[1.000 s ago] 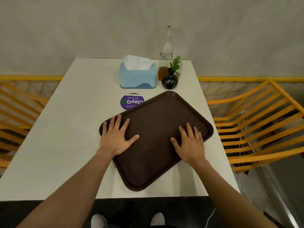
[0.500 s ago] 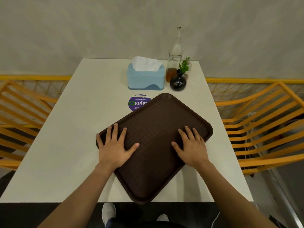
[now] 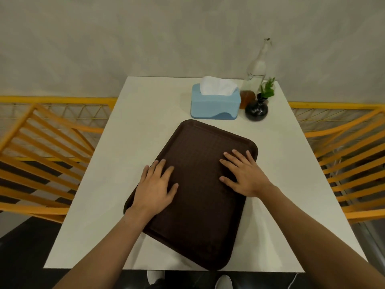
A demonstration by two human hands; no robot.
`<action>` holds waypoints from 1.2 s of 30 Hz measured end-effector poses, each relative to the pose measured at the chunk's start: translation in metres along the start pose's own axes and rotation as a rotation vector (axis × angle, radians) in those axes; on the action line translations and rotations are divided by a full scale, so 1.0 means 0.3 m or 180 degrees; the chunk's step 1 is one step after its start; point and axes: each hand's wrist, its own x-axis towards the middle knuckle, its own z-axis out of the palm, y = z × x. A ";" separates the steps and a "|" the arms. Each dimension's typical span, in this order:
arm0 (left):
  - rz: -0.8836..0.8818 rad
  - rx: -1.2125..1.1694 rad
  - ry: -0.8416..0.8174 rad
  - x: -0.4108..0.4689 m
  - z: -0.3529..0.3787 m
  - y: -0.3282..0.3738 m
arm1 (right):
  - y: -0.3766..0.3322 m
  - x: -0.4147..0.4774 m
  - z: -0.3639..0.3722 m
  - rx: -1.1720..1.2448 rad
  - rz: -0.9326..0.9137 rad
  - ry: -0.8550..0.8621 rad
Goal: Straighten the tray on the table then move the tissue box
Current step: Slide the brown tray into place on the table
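One dark brown tray lies flat on the white worktop, its long sides running roughly away from the viewer but skewed, with the far end leaning left and the near right corner reaching the worktop's front edge. Two bare hands press on it. The left hand rests palm down across the tray's left rim, fingers spread wide and flat, gripping nothing. The right hand lies palm down inside the tray near its right rim, fingers likewise splayed and flat on the textured surface, thumb pointing left. Just beyond the tray's far end, close but apart from it, stands one light blue tissue box with one white tissue rising from its top. To the box's right sit three small things grouped together: one tall clear glass bottle, one small container of amber liquid just beside the box, and one round black vase holding one green sprig. Two yellow slatted chairs flank the worktop, one on the left and one on the right. Two shoe tips show below the worktop's near edge.
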 end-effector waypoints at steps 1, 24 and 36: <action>0.0046 -0.0041 0.0017 0.026 -0.006 -0.028 | -0.019 0.013 -0.012 0.0033 0.0058 0.0152; -0.0400 -0.1196 0.0516 0.046 0.061 -0.317 | -0.372 -0.021 0.064 0.0927 0.2262 0.1053; -0.1353 -0.0562 0.1030 -0.018 -0.010 -0.480 | -0.453 0.235 0.040 0.0874 0.1802 0.0797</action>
